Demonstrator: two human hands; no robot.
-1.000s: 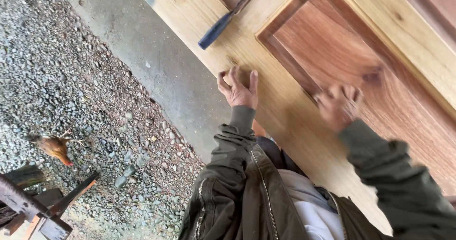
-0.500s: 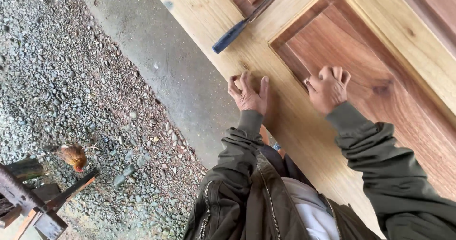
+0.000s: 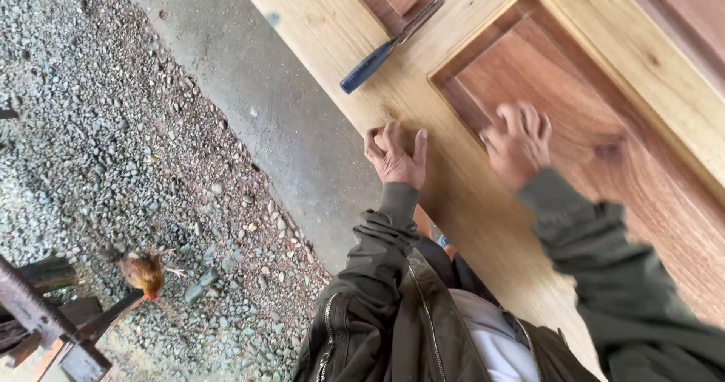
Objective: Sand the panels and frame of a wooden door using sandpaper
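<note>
A large wooden door (image 3: 483, 201) lies flat, with a pale frame and reddish-brown recessed panels. My left hand (image 3: 395, 155) rests on the pale frame near its edge, fingers spread, holding nothing. My right hand (image 3: 519, 142) is blurred with motion on the reddish panel (image 3: 604, 110), close to the panel's moulded corner; whether something small is under its fingers is not visible. A chisel with a blue handle (image 3: 377, 53) lies on the frame beyond my left hand, its blade pointing toward an upper panel. Both arms wear dark olive jacket sleeves.
A concrete strip (image 3: 249, 87) runs along the door's edge, with loose gravel (image 3: 98, 125) beyond it. A brown chicken (image 3: 143, 270) walks on the gravel at lower left. Rusty metal and wood pieces (image 3: 53, 321) stand at the bottom left corner.
My right hand has slid back and forth on the reddish panel and is blurred again now. My left hand stays planted on the frame. The chicken has walked to the right across the gravel.
</note>
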